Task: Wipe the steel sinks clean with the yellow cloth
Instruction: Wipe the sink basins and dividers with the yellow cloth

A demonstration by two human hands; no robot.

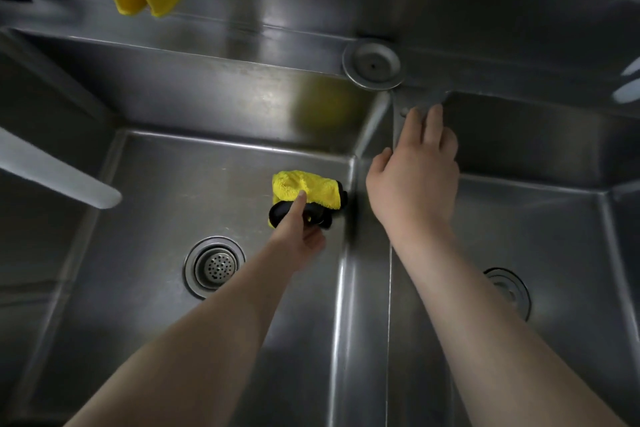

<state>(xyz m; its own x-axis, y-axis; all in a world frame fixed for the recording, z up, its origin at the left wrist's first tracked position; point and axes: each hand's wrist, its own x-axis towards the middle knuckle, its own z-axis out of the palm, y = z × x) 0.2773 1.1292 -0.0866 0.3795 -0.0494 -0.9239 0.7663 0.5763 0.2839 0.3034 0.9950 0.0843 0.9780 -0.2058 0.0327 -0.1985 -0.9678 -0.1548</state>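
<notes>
Left hand (298, 231) curled round a bunched yellow microfibre cloth with a black underside (306, 191), index finger pressing it onto the floor of the left stainless-steel sink basin (166, 184). The cloth projects beyond the fingertips, touching the divider wall to the grip's right, well ahead of the round perforated drain (215, 266). Right hand (414, 180) rests on the steel divider rim (398, 121), fingers loosely draped. Probable fault: the single-finger hold lets the cloth slip, leaving the corner unwiped.
</notes>
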